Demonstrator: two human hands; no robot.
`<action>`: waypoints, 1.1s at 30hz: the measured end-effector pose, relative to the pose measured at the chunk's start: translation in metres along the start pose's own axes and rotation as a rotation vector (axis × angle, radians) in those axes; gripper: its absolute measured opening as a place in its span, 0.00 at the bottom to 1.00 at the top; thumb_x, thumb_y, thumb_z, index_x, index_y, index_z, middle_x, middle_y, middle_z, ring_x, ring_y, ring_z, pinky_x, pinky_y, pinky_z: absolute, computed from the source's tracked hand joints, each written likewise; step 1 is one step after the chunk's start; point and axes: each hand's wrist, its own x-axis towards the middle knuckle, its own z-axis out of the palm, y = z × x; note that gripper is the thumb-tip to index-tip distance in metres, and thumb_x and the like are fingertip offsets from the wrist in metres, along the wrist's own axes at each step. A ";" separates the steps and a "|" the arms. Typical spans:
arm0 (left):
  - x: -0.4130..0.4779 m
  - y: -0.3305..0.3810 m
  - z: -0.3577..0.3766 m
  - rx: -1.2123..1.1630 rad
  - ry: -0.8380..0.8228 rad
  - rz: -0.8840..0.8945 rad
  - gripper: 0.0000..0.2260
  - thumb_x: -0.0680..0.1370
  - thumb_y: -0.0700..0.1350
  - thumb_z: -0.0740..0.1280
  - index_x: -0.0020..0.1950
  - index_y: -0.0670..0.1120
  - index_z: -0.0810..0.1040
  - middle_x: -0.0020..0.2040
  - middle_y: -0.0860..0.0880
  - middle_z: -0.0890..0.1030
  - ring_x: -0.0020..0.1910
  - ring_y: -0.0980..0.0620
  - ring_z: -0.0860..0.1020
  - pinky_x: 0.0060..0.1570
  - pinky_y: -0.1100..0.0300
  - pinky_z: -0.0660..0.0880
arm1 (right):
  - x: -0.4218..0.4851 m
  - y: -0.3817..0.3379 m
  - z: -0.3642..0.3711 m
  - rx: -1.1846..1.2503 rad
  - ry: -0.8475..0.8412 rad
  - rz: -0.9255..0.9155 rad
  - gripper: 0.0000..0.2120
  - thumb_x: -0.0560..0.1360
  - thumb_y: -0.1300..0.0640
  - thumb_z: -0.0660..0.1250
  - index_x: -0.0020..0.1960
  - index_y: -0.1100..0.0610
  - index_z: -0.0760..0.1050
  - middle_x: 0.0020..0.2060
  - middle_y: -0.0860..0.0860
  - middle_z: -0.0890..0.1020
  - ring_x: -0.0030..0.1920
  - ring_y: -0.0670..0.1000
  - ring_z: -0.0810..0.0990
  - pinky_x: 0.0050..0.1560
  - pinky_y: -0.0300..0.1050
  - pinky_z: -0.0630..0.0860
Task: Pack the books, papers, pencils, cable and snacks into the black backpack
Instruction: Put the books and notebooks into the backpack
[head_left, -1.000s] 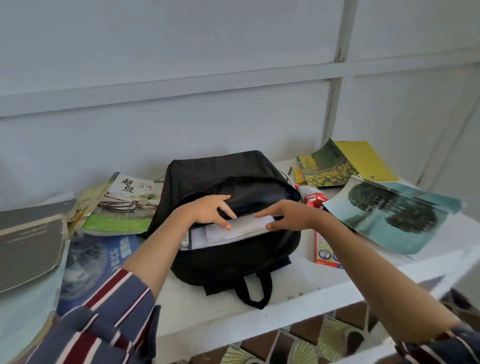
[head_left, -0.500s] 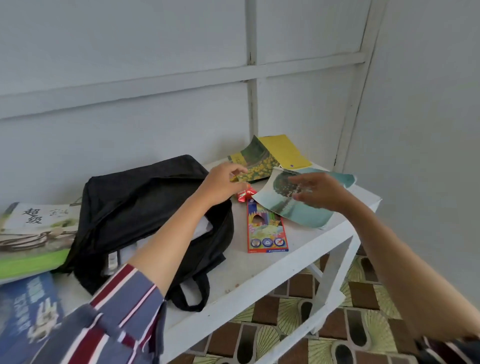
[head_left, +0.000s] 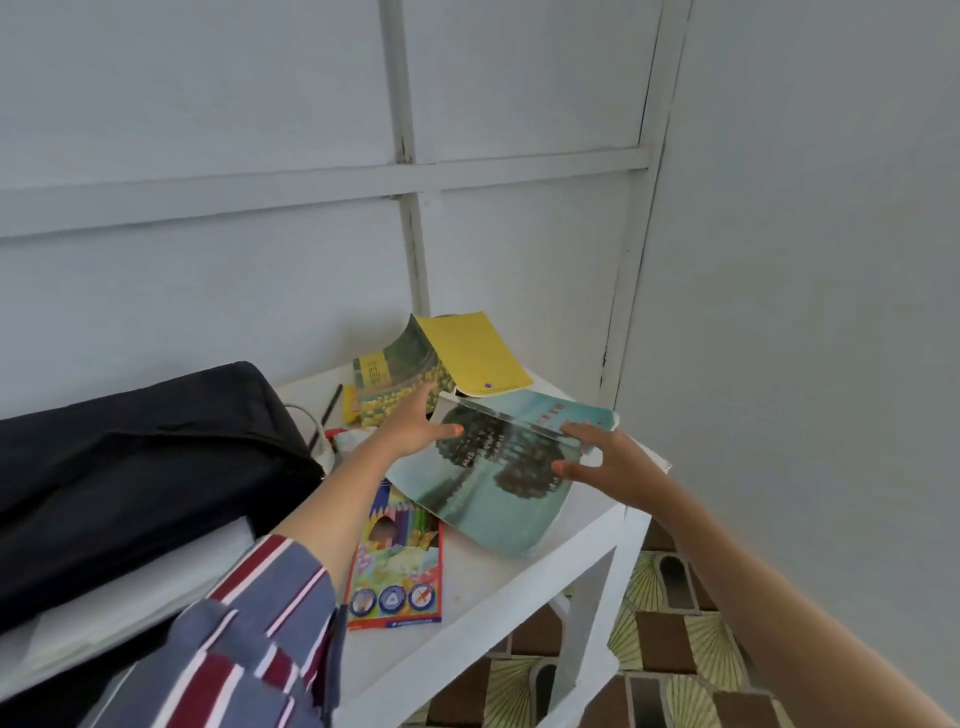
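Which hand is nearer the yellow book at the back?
Left. The left hand reaches just in front of the yellow book; the right hand sits further off, on the teal book.
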 end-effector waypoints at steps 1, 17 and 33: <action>0.004 -0.002 0.002 -0.017 -0.001 -0.011 0.39 0.73 0.49 0.71 0.77 0.46 0.52 0.76 0.45 0.56 0.73 0.45 0.60 0.68 0.51 0.61 | 0.002 0.002 0.003 0.007 0.011 -0.018 0.25 0.74 0.50 0.68 0.68 0.55 0.69 0.65 0.54 0.73 0.61 0.53 0.72 0.60 0.44 0.68; 0.033 -0.007 -0.002 -0.178 0.153 0.117 0.31 0.70 0.38 0.74 0.71 0.48 0.67 0.64 0.44 0.73 0.63 0.44 0.71 0.58 0.52 0.71 | 0.018 0.004 -0.002 0.173 0.284 -0.137 0.10 0.78 0.56 0.62 0.57 0.55 0.77 0.40 0.53 0.82 0.45 0.55 0.80 0.45 0.49 0.74; 0.016 0.044 -0.030 -0.415 0.383 0.273 0.24 0.72 0.34 0.70 0.65 0.49 0.69 0.50 0.47 0.74 0.48 0.47 0.77 0.46 0.59 0.77 | 0.043 -0.016 -0.047 0.412 0.431 -0.298 0.04 0.79 0.60 0.60 0.49 0.55 0.72 0.40 0.51 0.79 0.42 0.50 0.77 0.42 0.41 0.75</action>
